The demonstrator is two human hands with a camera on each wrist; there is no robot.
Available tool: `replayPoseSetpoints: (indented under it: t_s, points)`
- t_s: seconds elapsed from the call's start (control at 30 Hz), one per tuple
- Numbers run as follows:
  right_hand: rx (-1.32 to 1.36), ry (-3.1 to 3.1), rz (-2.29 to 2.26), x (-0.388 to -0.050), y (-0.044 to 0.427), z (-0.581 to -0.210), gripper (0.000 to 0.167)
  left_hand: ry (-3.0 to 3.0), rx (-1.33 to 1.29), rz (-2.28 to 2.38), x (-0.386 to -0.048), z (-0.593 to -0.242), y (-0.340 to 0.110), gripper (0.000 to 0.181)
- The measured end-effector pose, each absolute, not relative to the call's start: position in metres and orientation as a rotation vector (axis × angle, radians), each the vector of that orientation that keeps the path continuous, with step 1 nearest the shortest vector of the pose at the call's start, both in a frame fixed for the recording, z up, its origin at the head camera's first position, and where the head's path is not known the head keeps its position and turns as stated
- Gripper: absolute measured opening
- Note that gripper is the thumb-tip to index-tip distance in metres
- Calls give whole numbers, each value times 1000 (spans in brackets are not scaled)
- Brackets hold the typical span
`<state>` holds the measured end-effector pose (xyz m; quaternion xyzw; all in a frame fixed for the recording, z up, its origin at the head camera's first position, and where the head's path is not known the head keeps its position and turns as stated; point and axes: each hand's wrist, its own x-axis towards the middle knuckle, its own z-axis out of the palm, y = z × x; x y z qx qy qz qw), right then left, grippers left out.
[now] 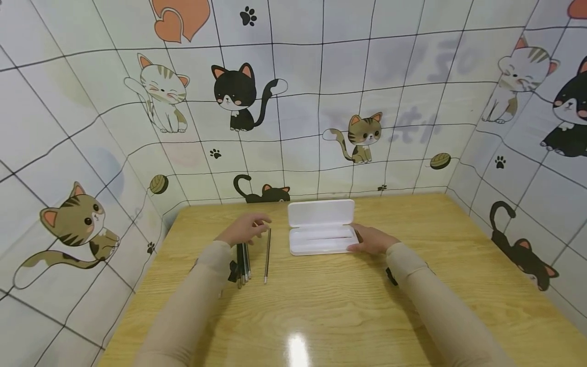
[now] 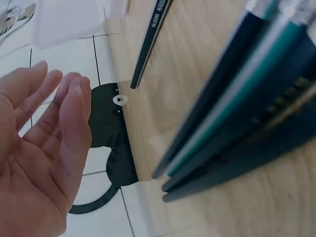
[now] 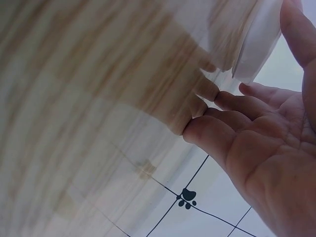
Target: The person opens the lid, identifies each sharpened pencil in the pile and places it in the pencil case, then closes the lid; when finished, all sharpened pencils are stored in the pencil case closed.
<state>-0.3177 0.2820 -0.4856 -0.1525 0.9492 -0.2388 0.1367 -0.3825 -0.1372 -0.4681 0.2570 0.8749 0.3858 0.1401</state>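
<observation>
A white pencil case (image 1: 316,251) lies with its lid (image 1: 321,213) raised at the back. A thin dark line runs along its inside; I cannot tell whether it is a divider or a pencil. My right hand (image 1: 370,239) grips the case's right end, thumb at the front corner and fingers (image 3: 237,106) behind, low on the table. Over the pencils hovers my left hand (image 1: 247,228), its fingers loosely bent and holding nothing. A single dark pencil (image 1: 267,260) lies just right of it. Several dark and green pencils (image 2: 222,108) lie bunched below that hand.
The wooden table (image 1: 321,311) ends at a wall covering (image 1: 298,117) printed with cats and grid lines, which also runs along both sides. Dark straps (image 1: 234,271) sit around both wrists.
</observation>
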Motion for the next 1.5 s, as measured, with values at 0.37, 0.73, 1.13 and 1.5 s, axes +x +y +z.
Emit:
replayPoseSetpoints:
  t_s: [0.37,0.73,1.13,1.5]
  points:
    - [-461,2754,-687,-316,283,-485,83,2409,431,1399,-372,-475,-169,44]
    - [-452,2742,-697,-315,283,-484,86,2362,159,1535,-361,-476,-194,44]
    - [-435,2727,-714,-315,283,-483,89,2246,54,1608,-357,-477,-203,48]
    - [-415,2713,-721,-314,283,-482,90,2152,10,1605,-359,-473,-195,55]
